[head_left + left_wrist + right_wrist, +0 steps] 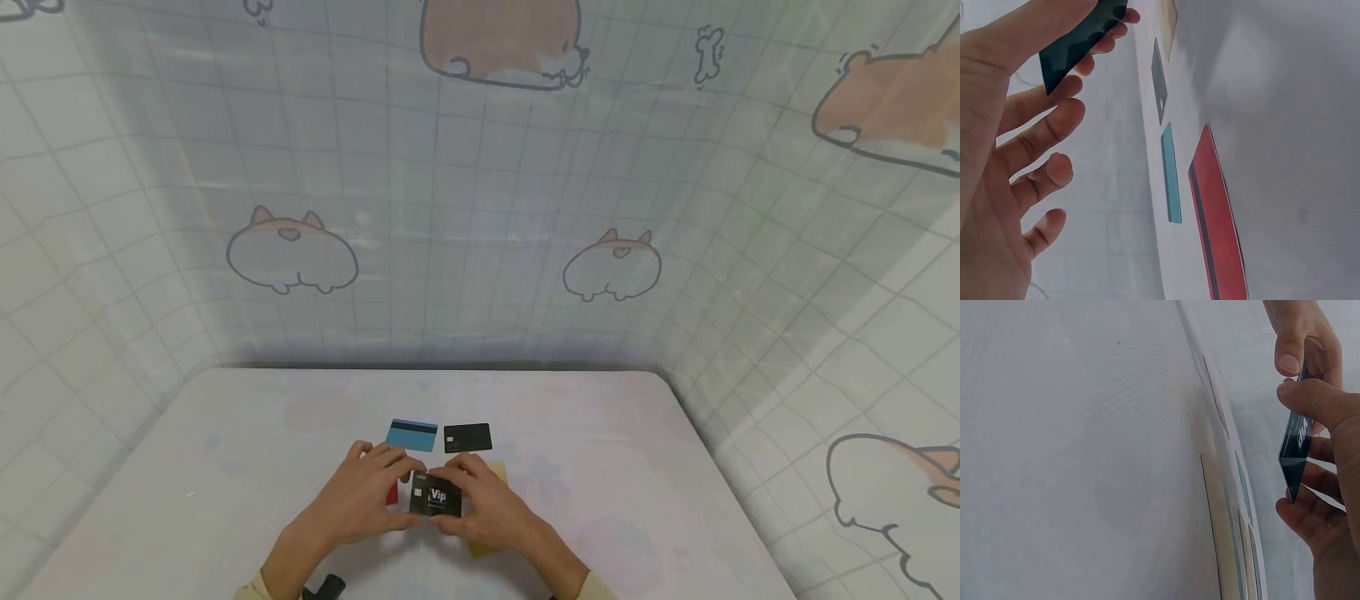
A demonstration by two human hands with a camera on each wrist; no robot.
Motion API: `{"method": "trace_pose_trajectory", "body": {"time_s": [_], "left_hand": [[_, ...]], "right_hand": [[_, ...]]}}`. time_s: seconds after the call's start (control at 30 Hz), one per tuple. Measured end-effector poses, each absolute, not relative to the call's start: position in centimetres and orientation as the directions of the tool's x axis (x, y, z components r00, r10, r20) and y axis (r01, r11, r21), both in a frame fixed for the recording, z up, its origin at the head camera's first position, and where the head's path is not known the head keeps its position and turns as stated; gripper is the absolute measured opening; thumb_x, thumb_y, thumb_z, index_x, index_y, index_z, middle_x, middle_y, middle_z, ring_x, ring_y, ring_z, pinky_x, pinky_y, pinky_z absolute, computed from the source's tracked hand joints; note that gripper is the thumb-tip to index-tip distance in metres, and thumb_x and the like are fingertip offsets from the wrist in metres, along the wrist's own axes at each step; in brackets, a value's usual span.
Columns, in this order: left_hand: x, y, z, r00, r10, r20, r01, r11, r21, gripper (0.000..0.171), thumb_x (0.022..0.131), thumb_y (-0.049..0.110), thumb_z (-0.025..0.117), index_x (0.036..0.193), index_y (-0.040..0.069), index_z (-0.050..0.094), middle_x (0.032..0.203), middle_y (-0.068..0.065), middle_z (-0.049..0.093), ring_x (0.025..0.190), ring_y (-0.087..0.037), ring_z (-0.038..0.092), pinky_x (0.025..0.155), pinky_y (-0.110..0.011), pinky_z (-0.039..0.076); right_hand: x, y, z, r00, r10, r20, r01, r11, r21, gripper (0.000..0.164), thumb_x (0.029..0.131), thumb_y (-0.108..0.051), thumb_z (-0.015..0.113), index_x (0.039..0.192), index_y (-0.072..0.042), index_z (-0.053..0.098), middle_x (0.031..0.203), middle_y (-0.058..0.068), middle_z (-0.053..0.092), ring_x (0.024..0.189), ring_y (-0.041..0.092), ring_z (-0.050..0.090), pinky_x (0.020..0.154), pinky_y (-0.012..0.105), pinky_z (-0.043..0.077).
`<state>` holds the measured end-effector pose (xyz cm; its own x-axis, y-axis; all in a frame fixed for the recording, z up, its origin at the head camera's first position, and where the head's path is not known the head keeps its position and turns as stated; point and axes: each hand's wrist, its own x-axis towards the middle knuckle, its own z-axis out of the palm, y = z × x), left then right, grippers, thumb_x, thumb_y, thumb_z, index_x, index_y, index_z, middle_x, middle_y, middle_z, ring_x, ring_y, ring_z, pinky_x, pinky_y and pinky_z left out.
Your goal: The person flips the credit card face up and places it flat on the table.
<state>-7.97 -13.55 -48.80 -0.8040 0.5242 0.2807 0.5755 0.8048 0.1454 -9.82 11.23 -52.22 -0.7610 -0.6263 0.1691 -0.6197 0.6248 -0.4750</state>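
A black card [437,500] with "Vip" printed on it is held up over the table, tilted. My left hand [363,496] pinches it at its left end, thumb on the near edge and fingers along the far edge. My right hand [495,508] pinches the right end the same way; the right wrist view shows both thumbs on the card [1297,447]. Beneath the left hand lies a red card [1215,212] with a dark stripe, mostly hidden in the head view. A yellow card [486,551] lies under the right hand, partly covered.
Beyond the hands lie a blue card [411,437] with a black stripe and another black card [468,437], side by side. All rest on a pale table [247,467]. A tiled-pattern curtain [465,208] with cartoon dogs surrounds the back and sides.
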Motion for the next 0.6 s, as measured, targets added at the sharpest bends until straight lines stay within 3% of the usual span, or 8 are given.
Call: {"method": "trace_pose_trajectory", "body": {"time_s": [0.3,0.6], "left_hand": [[-8.11,-13.71,-48.83,-0.802,0.544,0.246,0.587,0.795,0.155,0.059,0.071,0.067,0.080,0.116,0.032,0.067,0.102,0.017,0.057,0.102,-0.011,0.056,0.093,-0.049,0.039],[-8.07,-13.70,-48.92,-0.795,0.549,0.260,0.595,0.788,0.156,0.057,0.071,0.070,0.078,0.114,0.033,0.069,0.099,0.018,0.055,0.102,-0.010,0.057,0.093,-0.048,0.039]], "right_hand": [[-9.89,11.05,-51.97,-0.736,-0.660,0.153,-0.662,0.652,-0.371,0.061,0.089,-0.055,0.071,0.143,-0.032,0.055,0.132,-0.013,0.045,0.119,0.006,0.044,0.099,0.026,0.048],[-9.58,11.11,-51.69,-0.704,-0.686,0.184,-0.698,0.619,-0.361,0.060,0.089,-0.055,0.070,0.142,-0.030,0.056,0.131,-0.012,0.045,0.118,0.006,0.046,0.098,0.024,0.048]]}}
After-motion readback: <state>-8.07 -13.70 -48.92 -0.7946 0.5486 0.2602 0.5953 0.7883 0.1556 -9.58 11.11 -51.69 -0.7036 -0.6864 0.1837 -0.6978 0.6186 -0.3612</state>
